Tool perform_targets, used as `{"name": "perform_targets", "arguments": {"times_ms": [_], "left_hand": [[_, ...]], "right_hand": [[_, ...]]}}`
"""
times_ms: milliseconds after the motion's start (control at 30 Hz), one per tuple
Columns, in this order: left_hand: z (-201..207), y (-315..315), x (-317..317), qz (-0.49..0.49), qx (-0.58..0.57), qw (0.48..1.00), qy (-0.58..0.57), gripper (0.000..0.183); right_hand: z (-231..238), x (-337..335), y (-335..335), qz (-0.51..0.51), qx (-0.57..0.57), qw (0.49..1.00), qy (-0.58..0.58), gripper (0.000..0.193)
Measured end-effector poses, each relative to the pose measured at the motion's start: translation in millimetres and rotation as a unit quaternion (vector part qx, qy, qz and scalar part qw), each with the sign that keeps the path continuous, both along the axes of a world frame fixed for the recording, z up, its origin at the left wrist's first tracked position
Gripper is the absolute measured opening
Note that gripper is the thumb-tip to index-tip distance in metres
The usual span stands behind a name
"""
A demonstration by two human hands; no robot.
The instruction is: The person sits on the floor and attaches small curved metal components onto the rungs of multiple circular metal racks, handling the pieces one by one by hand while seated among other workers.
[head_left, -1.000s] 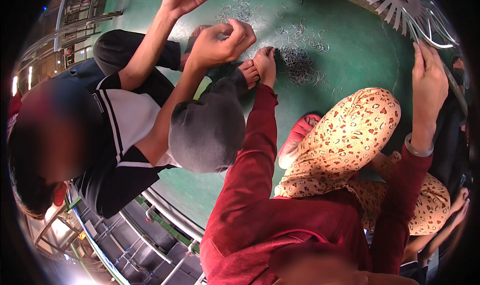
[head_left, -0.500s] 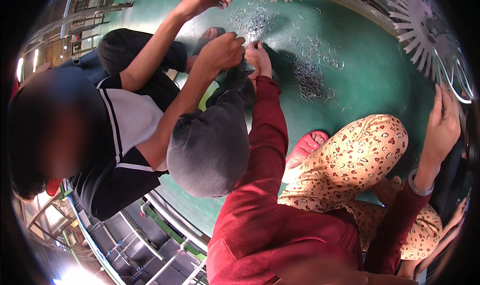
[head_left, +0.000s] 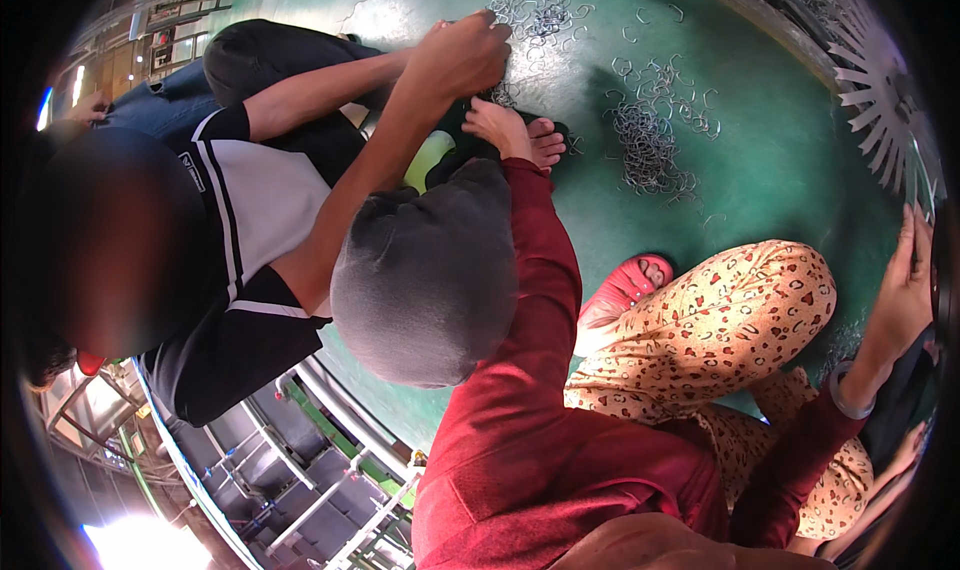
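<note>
My left hand (head_left: 500, 128) reaches forward in a red sleeve, its thumb and fingers pinched together beside a co-worker's bare foot (head_left: 545, 142). Whatever sits in the pinch is too small to make out. Just beyond it is a co-worker's closed hand (head_left: 465, 58). Scattered on the green floor are bent metal wire hooks, in a far pile (head_left: 545, 15) and a nearer one (head_left: 642, 140). Over at the right edge, my right hand (head_left: 900, 280) has fingers pressed together next to thin metal wires (head_left: 922, 175); the picture's dark rim partly hides its grip.
A toothed metal wheel (head_left: 880, 100) stands at the far right, another along the top edge. A co-worker in a black-and-white shirt (head_left: 270, 210) sits left, a grey-clad knee (head_left: 425, 280) beside my arm. Metal racks (head_left: 290, 470) lie lower left. Patterned trousers (head_left: 700, 320) cover my legs.
The view has shifted. My left hand has drawn back leftward from the floor hooks. The co-worker's raised hand has come down beside their other hand. My right hand stays by the wires.
</note>
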State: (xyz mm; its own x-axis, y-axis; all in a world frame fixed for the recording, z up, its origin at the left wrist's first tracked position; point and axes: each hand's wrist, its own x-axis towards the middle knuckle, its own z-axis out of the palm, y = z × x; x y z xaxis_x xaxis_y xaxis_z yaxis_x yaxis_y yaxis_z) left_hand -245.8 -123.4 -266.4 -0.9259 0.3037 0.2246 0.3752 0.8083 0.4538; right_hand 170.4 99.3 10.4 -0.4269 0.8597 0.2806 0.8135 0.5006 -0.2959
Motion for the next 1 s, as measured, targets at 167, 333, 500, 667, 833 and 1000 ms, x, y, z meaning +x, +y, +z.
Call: {"name": "perform_targets", "arguments": {"times_ms": [167, 333, 500, 667, 833, 1000], "left_hand": [[-1.3, -11.1, -0.8, -0.025, -0.024, 0.999, -0.009, 0.009], [-2.3, -18.6, -4.5, -0.047, -0.051, 0.998, -0.010, 0.009], [-5.2, -19.2, -10.9, -0.070, -0.080, 0.994, -0.005, 0.010], [-7.1, -18.2, -27.9, -0.089, -0.121, 0.989, 0.015, 0.010], [1.3, -17.8, -36.4, -0.094, -0.147, 0.983, 0.060, 0.010], [32.9, 16.6, 1.3, -0.046, 0.069, 0.992, 0.099, 0.010]], "right_hand": [[-1.8, -0.4, 0.4, 0.009, -0.007, 1.000, 0.008, 0.018], [-3.3, 1.2, 2.0, 0.015, -0.010, 1.000, 0.011, 0.019], [-4.5, 2.5, 2.0, 0.015, -0.014, 1.000, 0.015, 0.019], [-4.9, 3.4, 5.7, 0.020, -0.017, 0.999, 0.030, 0.020], [-0.1, 0.1, 6.3, 0.059, 0.034, 0.998, -0.007, 0.020], [7.3, 5.5, 6.7, 0.051, 0.071, 0.993, -0.084, 0.026]]}}
